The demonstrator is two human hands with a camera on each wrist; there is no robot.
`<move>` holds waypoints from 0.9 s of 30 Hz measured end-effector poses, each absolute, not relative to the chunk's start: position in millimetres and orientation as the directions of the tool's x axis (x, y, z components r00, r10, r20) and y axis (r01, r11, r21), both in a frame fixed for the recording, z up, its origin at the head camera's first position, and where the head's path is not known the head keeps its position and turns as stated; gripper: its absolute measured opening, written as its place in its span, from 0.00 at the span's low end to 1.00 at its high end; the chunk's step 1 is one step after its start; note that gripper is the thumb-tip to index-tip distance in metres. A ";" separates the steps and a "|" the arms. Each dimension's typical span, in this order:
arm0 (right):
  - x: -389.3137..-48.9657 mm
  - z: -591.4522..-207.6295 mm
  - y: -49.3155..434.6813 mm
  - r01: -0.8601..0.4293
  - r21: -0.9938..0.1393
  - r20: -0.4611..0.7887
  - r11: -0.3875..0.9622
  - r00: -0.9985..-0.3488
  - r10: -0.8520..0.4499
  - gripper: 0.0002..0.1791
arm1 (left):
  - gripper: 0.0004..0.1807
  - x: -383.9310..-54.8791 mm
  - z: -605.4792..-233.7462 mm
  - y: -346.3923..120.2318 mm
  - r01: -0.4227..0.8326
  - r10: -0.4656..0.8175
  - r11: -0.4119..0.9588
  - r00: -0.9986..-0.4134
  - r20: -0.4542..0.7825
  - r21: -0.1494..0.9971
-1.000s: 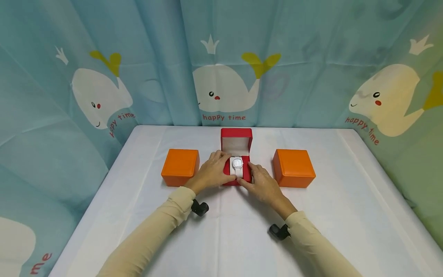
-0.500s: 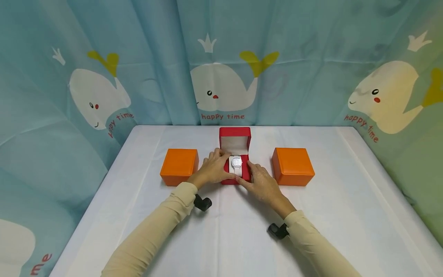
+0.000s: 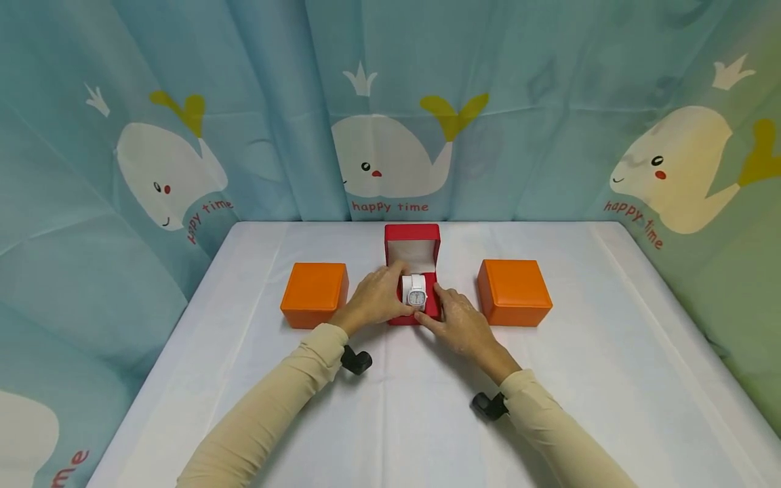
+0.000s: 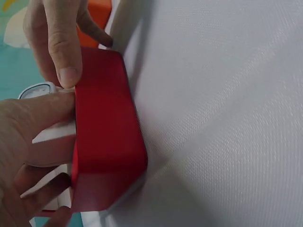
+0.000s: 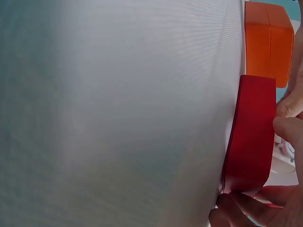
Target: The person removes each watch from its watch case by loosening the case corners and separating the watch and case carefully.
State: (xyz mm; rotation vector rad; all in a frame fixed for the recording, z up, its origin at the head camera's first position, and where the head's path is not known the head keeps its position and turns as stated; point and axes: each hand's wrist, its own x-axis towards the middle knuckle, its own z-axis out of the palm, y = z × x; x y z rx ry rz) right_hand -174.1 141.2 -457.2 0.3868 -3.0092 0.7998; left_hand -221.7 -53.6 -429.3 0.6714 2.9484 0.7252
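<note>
Head: watch (image 3: 417, 297) sits inside red box (image 3: 412, 232); left hand (image 3: 377, 297) lies at the box's left, grip indeterminable; right hand (image 3: 462, 325) clamps its right. Left wrist: left thumb (image 4: 47, 109) meets its front rim. Right wrist: orange box (image 5: 268, 42) stands left of red box.

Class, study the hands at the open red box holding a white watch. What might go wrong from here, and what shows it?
The raised lid might drop onto the left hand, since a finger reaches in front of it.

The white watch may get smudged: its dial lies near the front of the red box, close to both thumbs.

The right hand grips the box's side, so an uneven push could slide it on the white tabletop.
</note>
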 end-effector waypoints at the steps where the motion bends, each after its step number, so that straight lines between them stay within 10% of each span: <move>1: -174.1 -457.6 141.5 -0.242 -0.488 0.068 0.839 -0.969 -0.239 0.48 | 0.34 -221.1 -429.3 -53.4 0.402 0.419 0.792 -0.905 0.071 0.460; 27: -172.0 -453.0 142.7 -0.228 -0.507 0.036 0.832 -0.969 -0.243 0.47 | 0.33 -217.3 -430.5 -57.5 0.293 0.378 0.567 -0.923 0.074 0.770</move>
